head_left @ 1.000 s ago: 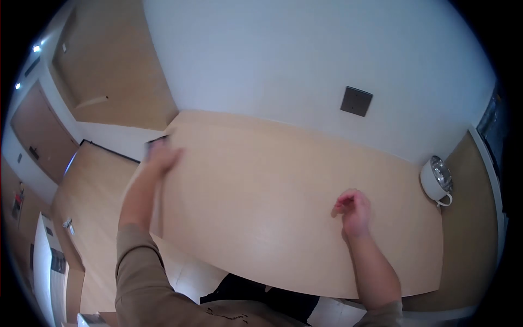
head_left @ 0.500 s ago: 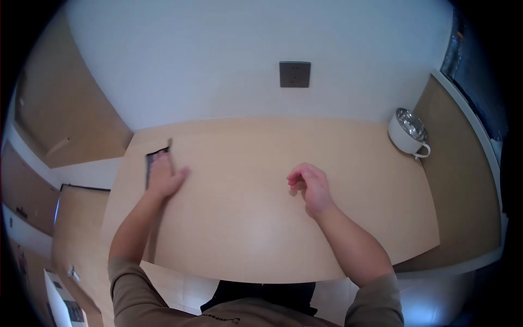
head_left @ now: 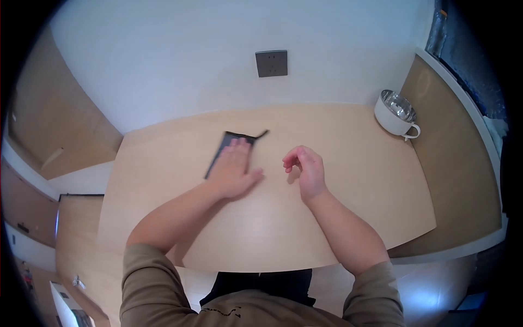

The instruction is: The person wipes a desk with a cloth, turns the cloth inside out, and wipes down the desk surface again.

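Clearly, the pale wall takes up most of the far side. Next comes the light wooden worktop, wide, with a curved near edge and its far edge against that wall. A wooden panel stands along its right side, topped by a pale rim. Across the worktop, left of the middle and toward the far side, lies a dark flat cloth with a black edge and a short strip sticking out at its far right corner. The left hand is open and palm down on it, fingers pointing away, thumb out to the right, covering much of it. Just to the right, the right hand is open in a loose curl; whether it touches the worktop, I cannot tell. A white mug with a shiny metal inside sits at the far right corner, its handle facing right. Smallest, a dark grey socket is set in the wall.
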Demonstrator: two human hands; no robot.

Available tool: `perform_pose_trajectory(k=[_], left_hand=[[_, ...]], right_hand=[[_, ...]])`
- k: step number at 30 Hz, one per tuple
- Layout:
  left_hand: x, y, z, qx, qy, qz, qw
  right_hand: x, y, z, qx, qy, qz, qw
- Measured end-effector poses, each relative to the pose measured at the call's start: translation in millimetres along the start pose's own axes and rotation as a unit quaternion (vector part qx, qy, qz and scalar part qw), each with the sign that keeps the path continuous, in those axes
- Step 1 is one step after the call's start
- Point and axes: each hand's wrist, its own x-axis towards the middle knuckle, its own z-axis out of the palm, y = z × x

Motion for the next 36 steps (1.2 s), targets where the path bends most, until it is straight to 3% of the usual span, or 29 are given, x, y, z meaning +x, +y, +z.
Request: perform_pose_trajectory(k=[6, 9, 11, 16, 18, 19, 20, 22, 24, 25, 26, 27, 28, 31, 36], left_hand=[[-66.6, -135.9, -12.6, 0.020, 0.054, -0.214, 0.975], [-83.0, -157.2, -12.5, 0.011, 0.066, -0.278, 0.958], [-72.0, -140.5, -11.0, 0.023, 0.054, -0.303, 0.951], [-15.6, -77.4, 10.4, -0.015, 0.028, -0.215, 0.976], [7.5, -37.6, 8.6, -0.088, 0.005, -0.160, 0.983], [16.3, -22.4, 12.9, -0.187, 0.030, -0.149, 0.971], [23.1, -13.7, 16.5, -0.286, 0.053, -0.135, 0.947], [29.9, -29.6, 28.6, -0.519, 0.108, -0.085, 0.844], [18.8, -32.0, 18.9, -0.710, 0.138, -0.055, 0.688], [4.4, -22.9, -0.7, -0.787, 0.147, -0.050, 0.597], [17.3, -47.9, 17.8, -0.472, 0.350, 0.044, 0.808], [15.9, -61.4, 17.7, -0.315, 0.398, 0.030, 0.861], [15.3, -70.6, 19.6, -0.291, 0.391, 0.003, 0.873], [14.5, -76.2, 23.5, -0.244, 0.366, -0.030, 0.898], [11.8, -68.9, 31.1, -0.291, 0.302, -0.018, 0.908]], right_hand=[[-5.5, -5.9, 10.7, -0.009, -0.007, 0.088, 0.996], [-0.6, 3.8, 12.5, -0.016, -0.014, 0.054, 0.998], [2.0, 2.3, 14.5, -0.022, -0.002, 0.085, 0.996], [7.1, 6.4, 21.0, -0.005, 0.013, 0.109, 0.994], [9.4, 8.6, 32.9, -0.004, 0.044, 0.105, 0.993], [10.5, 5.2, 39.2, -0.046, 0.043, 0.103, 0.993], [12.0, 0.8, 46.3, -0.090, 0.042, 0.101, 0.990], [13.3, -13.2, 63.5, -0.145, 0.020, 0.103, 0.984], [12.5, -28.6, 83.3, -0.166, -0.021, 0.116, 0.979], [31.6, -6.9, 80.1, -0.329, -0.087, 0.035, 0.940], [36.3, 15.8, 77.4, -0.415, -0.089, -0.022, 0.905], [37.4, 20.7, 94.7, -0.496, -0.094, -0.078, 0.860], [36.7, 21.6, 112.2, -0.525, -0.119, -0.067, 0.840], [26.5, 62.2, 131.0, -0.693, -0.186, -0.029, 0.696], [26.8, 42.2, 82.2, -0.697, -0.178, -0.013, 0.694]])
